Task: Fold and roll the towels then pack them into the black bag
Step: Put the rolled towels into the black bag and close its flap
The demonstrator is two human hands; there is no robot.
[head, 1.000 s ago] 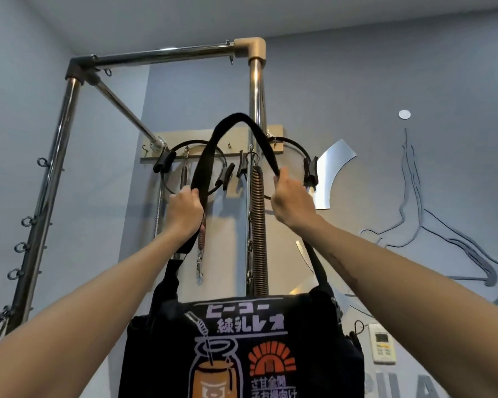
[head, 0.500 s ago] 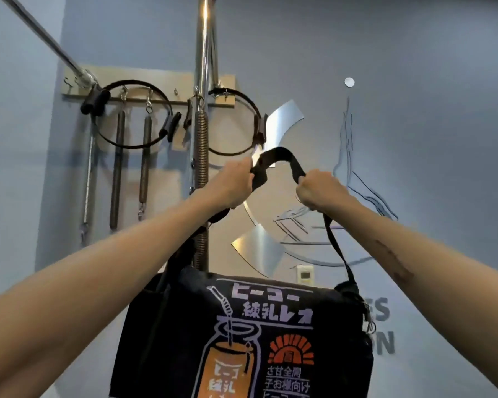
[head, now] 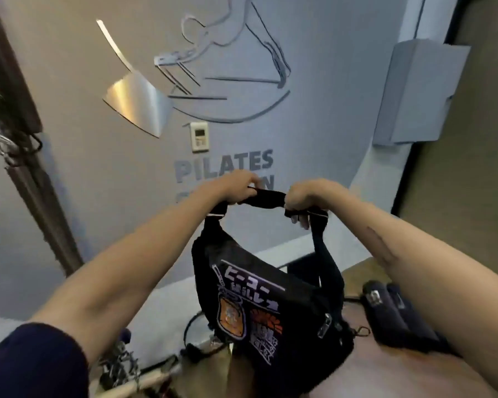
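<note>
The black bag (head: 270, 311) with white and orange printed lettering hangs in front of me by its black strap (head: 268, 198). My left hand (head: 236, 188) grips the strap at its left end, and my right hand (head: 308, 198) grips it at the right end, close together. The bag's zipped body dangles below, tilted, over a brown padded surface. No towels are in view.
A grey wall with a metal logo and "PILATES" lettering faces me, with a white wall controller (head: 199, 136). A metal frame post (head: 26, 156) runs down the left. Black padded blocks (head: 391, 311) lie at the right on the brown surface (head: 385, 374). Springs and chains (head: 118, 366) hang bottom left.
My hands have come down and closer together along the strap, lowering the bag. The view has swung down and right, away from the hanging springs and rings.
</note>
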